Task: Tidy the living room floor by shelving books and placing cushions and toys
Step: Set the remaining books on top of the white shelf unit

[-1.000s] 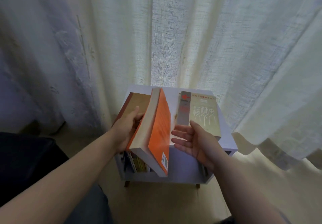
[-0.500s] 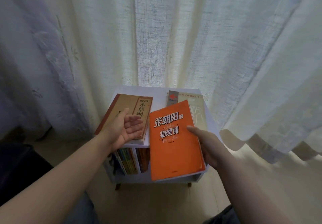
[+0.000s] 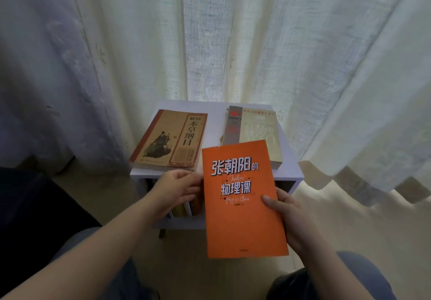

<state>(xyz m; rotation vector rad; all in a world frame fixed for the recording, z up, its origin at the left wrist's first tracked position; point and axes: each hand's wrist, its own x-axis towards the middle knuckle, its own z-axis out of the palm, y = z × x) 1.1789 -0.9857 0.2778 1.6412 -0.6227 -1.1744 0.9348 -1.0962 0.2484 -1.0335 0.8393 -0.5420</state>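
Observation:
An orange book (image 3: pixel 242 218) is held flat, cover up, in front of a small white bookshelf (image 3: pixel 288 174). My right hand (image 3: pixel 289 220) grips its right edge, thumb on the cover. My left hand (image 3: pixel 177 188) touches the book's left edge with its fingertips. On the shelf top lie a tan book with a seated figure (image 3: pixel 171 138) at the left and a pale beige book (image 3: pixel 254 129) at the right. Several upright books (image 3: pixel 184 208) show in the shelf's lower compartment, partly hidden by my left hand.
Cream curtains (image 3: pixel 233 42) hang right behind the shelf and drape down to the floor at the right. A dark piece of furniture (image 3: pixel 30 206) sits at the left. My knees (image 3: pixel 326 281) show at the bottom, above a light wooden floor (image 3: pixel 182 248).
The orange book went from held on edge by my left hand to flat, cover up, in my right hand. My left hand let go, then came back to its left edge.

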